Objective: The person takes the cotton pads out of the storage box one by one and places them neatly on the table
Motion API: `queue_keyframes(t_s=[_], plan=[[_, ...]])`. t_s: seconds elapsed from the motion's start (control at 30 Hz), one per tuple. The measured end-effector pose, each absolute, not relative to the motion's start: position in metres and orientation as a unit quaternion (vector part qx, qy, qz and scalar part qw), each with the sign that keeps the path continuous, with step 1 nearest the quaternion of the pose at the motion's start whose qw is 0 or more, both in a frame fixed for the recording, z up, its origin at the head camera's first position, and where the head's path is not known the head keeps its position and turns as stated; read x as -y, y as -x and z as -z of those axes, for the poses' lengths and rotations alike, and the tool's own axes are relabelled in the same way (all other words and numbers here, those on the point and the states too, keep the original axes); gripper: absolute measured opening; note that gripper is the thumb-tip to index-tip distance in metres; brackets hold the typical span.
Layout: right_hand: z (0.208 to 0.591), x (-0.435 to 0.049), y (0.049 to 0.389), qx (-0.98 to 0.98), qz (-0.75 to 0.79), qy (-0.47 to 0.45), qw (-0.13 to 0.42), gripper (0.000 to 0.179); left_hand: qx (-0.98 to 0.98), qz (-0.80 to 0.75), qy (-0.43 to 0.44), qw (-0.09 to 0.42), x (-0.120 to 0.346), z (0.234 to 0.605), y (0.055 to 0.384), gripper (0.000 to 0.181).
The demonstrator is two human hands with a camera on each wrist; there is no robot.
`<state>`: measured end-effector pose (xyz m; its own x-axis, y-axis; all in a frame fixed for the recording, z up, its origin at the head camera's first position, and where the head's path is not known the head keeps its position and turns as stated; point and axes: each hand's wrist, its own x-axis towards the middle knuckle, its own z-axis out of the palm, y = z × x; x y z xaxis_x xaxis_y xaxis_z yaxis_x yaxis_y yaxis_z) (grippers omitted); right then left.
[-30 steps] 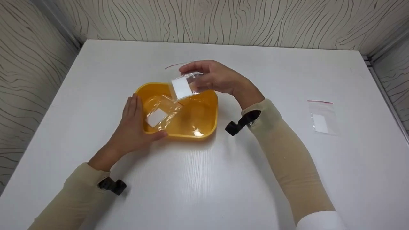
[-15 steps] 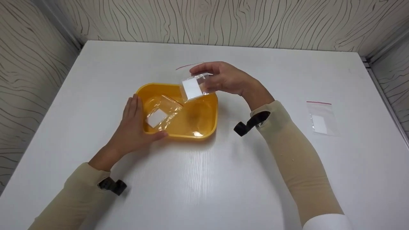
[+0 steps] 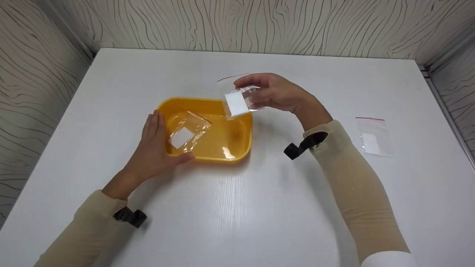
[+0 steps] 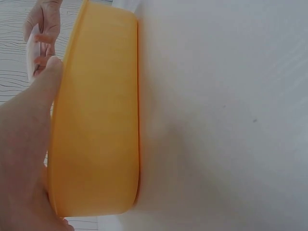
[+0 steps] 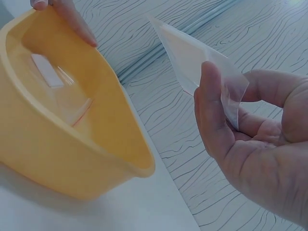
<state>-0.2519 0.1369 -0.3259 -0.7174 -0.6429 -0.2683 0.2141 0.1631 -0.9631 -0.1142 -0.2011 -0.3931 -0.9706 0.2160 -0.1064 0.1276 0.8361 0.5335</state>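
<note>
My left hand (image 3: pixel 150 152) lies along the left end and near corner of a yellow plastic tub (image 3: pixel 204 158), fingers straight against its side and thumb stretched along the front rim. Inside the tub, toward the left, is a clear zip bag (image 3: pixel 200 124) with a white rectangle on it. My right hand (image 3: pixel 278 92) pinches another clear zip bag (image 3: pixel 236 104), also with a white rectangle and a red seal line, above the tub's far right corner. In the right wrist view this bag (image 5: pixel 192 57) is bent between the thumb and fingers.
A third zip bag (image 3: pixel 373 139) with a red seal lies flat on the white table (image 3: pixel 230 215), to the right. Behind the table rises a wood-patterned wall (image 3: pixel 259 26). Each wrist wears a black camera mount.
My right hand has moved to the right with the pinched zip bag, from over the tub's middle to its far right corner. The left hand and tub have stayed in place.
</note>
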Motion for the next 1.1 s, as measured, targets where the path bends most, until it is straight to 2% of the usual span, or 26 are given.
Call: queue_keyframes(t_s=[1.1], plan=[[0.344, -0.206, 0.241, -0.659, 0.648, 0.165, 0.344, 0.046, -0.955, -0.269, -0.089, 0.088, 0.201, 0.394, 0.114, 0.135]])
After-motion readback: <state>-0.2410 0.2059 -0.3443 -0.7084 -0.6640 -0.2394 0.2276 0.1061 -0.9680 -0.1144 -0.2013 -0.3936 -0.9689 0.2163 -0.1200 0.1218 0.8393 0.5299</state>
